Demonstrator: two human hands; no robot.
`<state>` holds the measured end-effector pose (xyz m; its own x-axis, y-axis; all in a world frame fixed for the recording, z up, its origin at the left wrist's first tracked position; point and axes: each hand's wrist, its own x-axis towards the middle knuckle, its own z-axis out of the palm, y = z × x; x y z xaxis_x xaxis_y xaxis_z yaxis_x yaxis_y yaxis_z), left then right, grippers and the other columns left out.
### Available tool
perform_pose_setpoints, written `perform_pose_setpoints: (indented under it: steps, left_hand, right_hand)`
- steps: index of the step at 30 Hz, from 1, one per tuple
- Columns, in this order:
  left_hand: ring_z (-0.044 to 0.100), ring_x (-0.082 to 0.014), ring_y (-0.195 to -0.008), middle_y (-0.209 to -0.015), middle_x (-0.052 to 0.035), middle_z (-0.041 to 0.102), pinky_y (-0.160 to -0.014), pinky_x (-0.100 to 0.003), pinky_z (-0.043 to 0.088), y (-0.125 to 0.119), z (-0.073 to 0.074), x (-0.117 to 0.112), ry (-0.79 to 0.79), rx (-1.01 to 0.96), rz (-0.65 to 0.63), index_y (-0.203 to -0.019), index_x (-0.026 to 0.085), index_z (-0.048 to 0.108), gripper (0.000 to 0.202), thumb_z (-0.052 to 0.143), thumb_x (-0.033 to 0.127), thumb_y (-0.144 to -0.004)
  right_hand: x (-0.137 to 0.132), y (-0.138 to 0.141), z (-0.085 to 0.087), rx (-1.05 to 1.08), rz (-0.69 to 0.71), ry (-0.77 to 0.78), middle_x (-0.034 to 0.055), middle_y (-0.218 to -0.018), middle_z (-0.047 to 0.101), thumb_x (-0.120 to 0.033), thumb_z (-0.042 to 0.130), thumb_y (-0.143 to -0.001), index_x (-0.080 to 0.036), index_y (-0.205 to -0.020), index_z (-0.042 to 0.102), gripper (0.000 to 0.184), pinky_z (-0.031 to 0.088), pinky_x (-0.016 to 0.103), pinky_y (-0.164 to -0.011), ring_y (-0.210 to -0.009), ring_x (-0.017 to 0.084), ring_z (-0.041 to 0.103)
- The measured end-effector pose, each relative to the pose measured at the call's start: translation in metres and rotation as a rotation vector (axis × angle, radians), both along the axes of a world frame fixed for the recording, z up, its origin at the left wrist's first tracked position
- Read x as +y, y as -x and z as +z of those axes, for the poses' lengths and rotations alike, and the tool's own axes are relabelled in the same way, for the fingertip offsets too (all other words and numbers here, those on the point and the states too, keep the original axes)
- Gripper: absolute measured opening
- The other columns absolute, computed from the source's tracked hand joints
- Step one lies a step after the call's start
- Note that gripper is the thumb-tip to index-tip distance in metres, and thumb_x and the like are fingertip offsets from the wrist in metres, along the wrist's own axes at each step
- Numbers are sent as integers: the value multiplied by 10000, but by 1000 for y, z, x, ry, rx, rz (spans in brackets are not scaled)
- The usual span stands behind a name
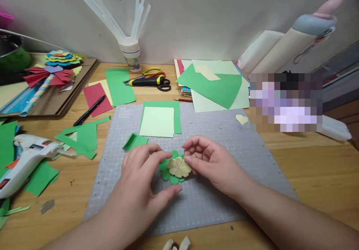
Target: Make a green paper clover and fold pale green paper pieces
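Two bare forearms (283, 212) are nearest my camera, sloping in from the bottom corners. Looking on from far away, I see my left hand (143, 171) spread wide, fingers and thumb curved like a big C around the left side of a green paper flower (165, 175). It has hold of nothing that I can see, and I can't tell if its fingertips touch the petals. My right hand (209, 160) is almost closed, its thumb and bent fingers pinching the right edge of a pale yellow paper flower (179, 169). This yellow flower lies over the green one, above the middle of a grey cutting mat with grid lines (207, 209). Just behind my left hand sits a folded green paper piece (136, 141), near a pale green paper square (157, 121) on a bigger green paper sheet (177, 119). I also see a pale yellow paper heart (241, 119) by the mat's back right corner, and a white glue gun (26, 158) at the left of the wooden table (316, 167).
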<state>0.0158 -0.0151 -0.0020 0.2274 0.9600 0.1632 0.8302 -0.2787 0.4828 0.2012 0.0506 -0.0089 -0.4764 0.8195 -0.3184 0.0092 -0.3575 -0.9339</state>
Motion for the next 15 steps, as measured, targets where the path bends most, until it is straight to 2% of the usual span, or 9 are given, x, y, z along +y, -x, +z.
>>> perform_pose_setpoints:
  steps: [6,15]
  left_hand:
    - [420,-261,-1102,-1162,-58,452,-909,-446,334,-1,-2,-2,-53,38,-25,-1157,267,461,430,662,232,-778]
    - [414,-267,-1108,-1183,-63,471,-923,-443,301,0,-2,-2,-109,53,-54,-1171,262,476,462,690,222,-763]
  right_hand:
    - [2,0,5,38,-18,126,-48,-732,517,-272,683,-775,-171,-931,532,239,333,162,-452,-491,20,448]
    - [-2,-2,3,122,21,262,-43,-725,527,-264,687,-787,-173,-948,532,242,310,149,-464,-501,19,451]
